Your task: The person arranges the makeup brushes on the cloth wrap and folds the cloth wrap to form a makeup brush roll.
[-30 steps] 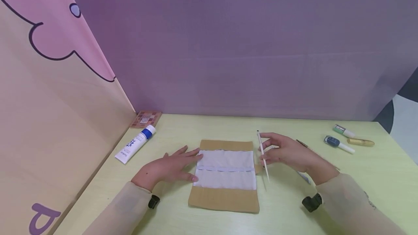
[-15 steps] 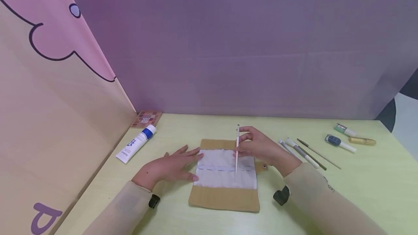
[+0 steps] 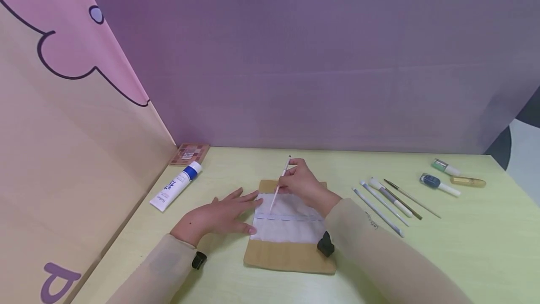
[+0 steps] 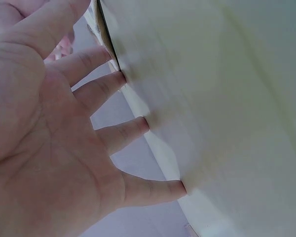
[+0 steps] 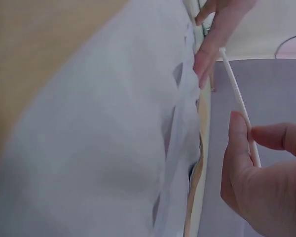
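Observation:
A tan fabric case lies unrolled on the table, with a white cloth lining and a pale band of loops across its middle. My right hand pinches a thin white stick, dark at its upper end, between thumb and fingers. The stick slants over the lining, its lower tip near the band at the left; I cannot tell whether it touches. In the right wrist view the white stick shows between thumb and fingertips. My left hand rests with spread, straight fingers on the case's left edge.
Several thin brushes and sticks lie right of the case. Beyond them are a dark blue bottle with a white cap, a green-and-white tube and a gold tube. A white-and-blue tube and a checkered palette lie left.
My right hand has carried the white stick leftward from beside the case to over its lining, and the stick now tilts the other way. The left hand stays in place.

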Demonstrator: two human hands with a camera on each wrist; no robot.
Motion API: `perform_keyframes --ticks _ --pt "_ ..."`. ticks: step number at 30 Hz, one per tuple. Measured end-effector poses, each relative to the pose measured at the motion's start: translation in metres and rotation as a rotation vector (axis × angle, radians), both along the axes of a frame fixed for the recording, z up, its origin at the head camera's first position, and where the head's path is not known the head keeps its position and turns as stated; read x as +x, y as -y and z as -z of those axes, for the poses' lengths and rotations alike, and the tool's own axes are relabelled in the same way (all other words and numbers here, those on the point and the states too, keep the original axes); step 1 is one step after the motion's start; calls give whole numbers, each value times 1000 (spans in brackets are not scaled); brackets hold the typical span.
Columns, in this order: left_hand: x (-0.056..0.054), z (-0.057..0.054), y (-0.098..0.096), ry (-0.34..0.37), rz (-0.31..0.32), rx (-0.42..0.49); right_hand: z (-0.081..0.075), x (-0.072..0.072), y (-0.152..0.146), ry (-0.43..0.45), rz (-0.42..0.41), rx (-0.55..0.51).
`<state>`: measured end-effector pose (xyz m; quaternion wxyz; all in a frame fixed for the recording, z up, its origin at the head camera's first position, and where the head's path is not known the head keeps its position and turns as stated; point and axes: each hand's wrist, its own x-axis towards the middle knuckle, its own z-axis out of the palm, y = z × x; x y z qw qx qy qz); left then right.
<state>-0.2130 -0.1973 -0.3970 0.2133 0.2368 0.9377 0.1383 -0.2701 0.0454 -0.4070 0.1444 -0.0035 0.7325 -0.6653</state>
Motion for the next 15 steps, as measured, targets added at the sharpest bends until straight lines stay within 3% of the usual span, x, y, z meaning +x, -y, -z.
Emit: perform_keyframes --ticks 9,15 --pt "-2 3 0 3 5 -1 6 -6 28 -27 1 114" --pt "-2 2 1 -11 22 -10 8 3 35 1 -88 152"
